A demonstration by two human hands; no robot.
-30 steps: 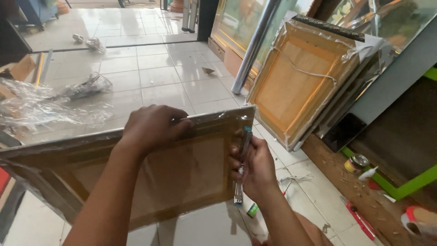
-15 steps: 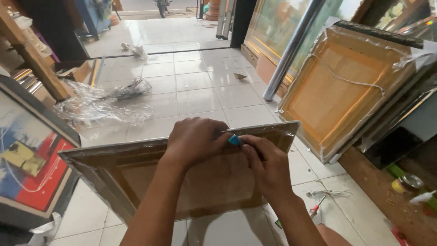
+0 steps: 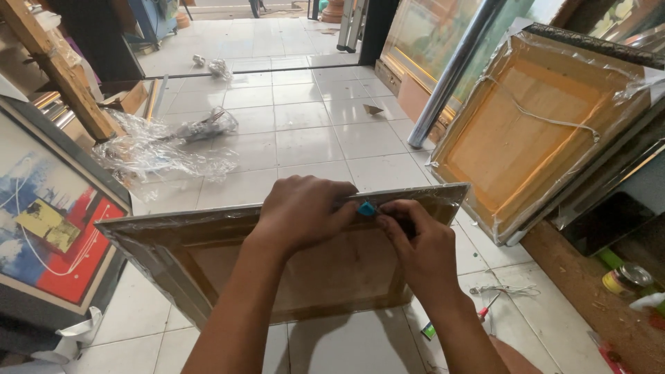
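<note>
- The right hand [image 3: 419,239] pinches a cutter [image 3: 366,208] by its teal end, fingers curled tight round the body, so the blade itself is hidden.
- The left hand [image 3: 301,211] is clamped over the top edge of the frame [image 3: 208,242], fingers folded down over the far side, right beside the cutter tip.
- The frame stands on edge across the person's front, back side facing them, wrapped in clear film, its lower edge near the floor [image 3: 325,138].
- Risk: with the two hands touching at the cutter, a slip along the slick film could run the blade into the left fingers.
- Risk: too much pressure could go through the film and score the wood or the backing board.
- Risk: the frame is steadied by one hand only; a hard push could tip it away from the person.
- Loose bits lie on the tiles by the right forearm, a screwdriver [image 3: 485,309] among them, and could roll underfoot.
- Left, a painting [image 3: 48,228] leans close by; right, a wrapped canvas [image 3: 533,131] leans against other frames; a toppling frame could knock either.
- Further out, crumpled film [image 3: 156,149] lies on the floor.
- Against a second ago: the cutter was held upright along the frame's right edge; now it sits at the top edge, next to the left hand, and the view has swung left to show the painting.
</note>
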